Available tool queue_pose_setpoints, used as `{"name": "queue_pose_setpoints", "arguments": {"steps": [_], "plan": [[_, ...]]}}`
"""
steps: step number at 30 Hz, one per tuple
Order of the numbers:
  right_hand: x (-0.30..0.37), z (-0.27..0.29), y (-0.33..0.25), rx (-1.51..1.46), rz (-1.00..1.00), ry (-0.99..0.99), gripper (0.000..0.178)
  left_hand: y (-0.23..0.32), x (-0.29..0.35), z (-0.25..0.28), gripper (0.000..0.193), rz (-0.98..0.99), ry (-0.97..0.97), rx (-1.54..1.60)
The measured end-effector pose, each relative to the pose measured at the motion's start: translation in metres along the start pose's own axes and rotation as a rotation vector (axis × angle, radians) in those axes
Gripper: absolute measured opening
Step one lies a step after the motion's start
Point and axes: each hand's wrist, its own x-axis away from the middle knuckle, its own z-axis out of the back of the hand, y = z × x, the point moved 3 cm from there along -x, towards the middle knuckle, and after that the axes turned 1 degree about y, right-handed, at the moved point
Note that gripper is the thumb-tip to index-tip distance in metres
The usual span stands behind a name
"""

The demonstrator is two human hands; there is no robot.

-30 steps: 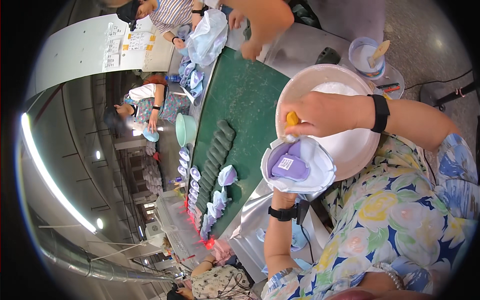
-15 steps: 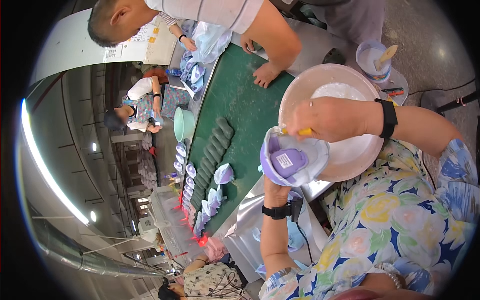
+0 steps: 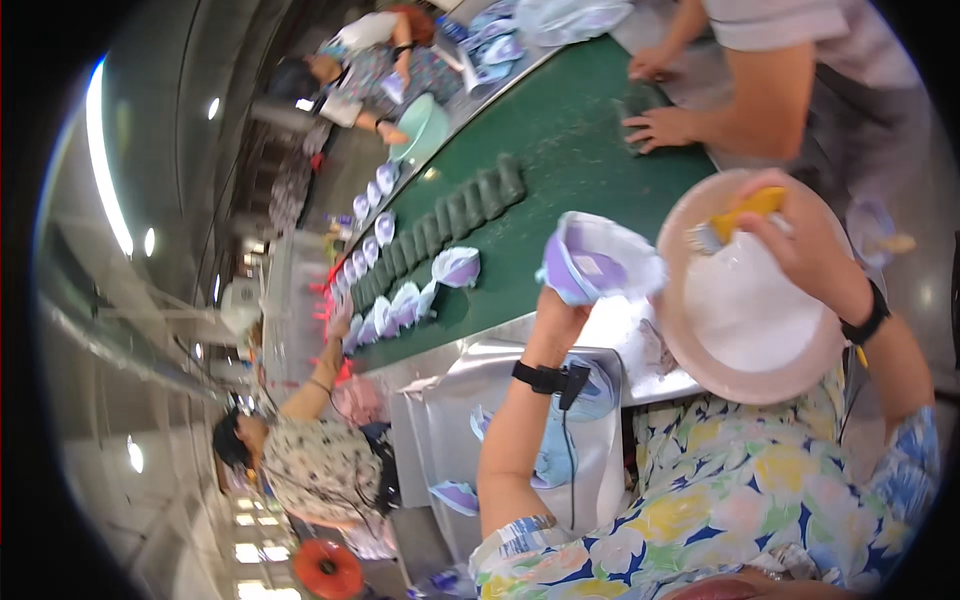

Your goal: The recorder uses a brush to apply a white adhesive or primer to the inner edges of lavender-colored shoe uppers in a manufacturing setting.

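Note:
My left hand (image 3: 563,318) holds up a purple and pale blue shoe upper (image 3: 592,258), gripping it from below. Its opening faces me, and a small white label shows inside. In my right hand (image 3: 800,245) is a brush with a yellow handle (image 3: 748,212). The bristles hang over a wide pinkish basin (image 3: 688,325), which contains white liquid (image 3: 760,300). Brush and shoe upper are apart. Most of my left fingers are hidden behind the upper.
A green conveyor belt (image 3: 575,150) carries a row of dark grey pieces (image 3: 440,225) and several shoe uppers (image 3: 400,305). A metal tray (image 3: 430,420) with more uppers lies beside my left arm. Co-workers stand around the belt; one person's hands (image 3: 655,130) touch a dark piece.
My right hand has moved the brush away from the shoe upper, over the basin. The view has turned; a co-worker at lower left now reaches toward the belt.

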Motion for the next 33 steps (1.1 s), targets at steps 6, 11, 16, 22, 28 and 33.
{"name": "queue_pose_setpoints", "arguments": {"steps": [6,11,16,22,28,33], "plan": [[0.022,0.016,0.018,-0.165,-0.292,-0.011,0.015,0.034,-0.049,0.172,0.018,-0.237,0.513,0.108],[0.032,-0.01,0.036,-0.147,-0.407,-0.103,0.014,0.047,-0.069,0.251,0.018,-0.298,0.703,0.19],[0.039,-0.012,0.036,-0.073,-0.552,-0.108,0.016,0.057,-0.132,0.281,0.039,-0.24,0.728,-0.1],[0.037,-0.011,0.053,-0.07,-0.635,-0.132,0.017,0.056,-0.13,0.342,0.069,0.089,1.19,-1.545],[0.028,-0.006,0.05,-0.096,-0.596,-0.202,0.018,0.116,-0.021,0.333,0.044,-0.531,1.14,-1.529],[0.03,-0.006,0.066,-0.048,-0.624,-0.182,0.016,0.06,0.074,0.122,0.019,0.047,0.31,-1.176]]}}
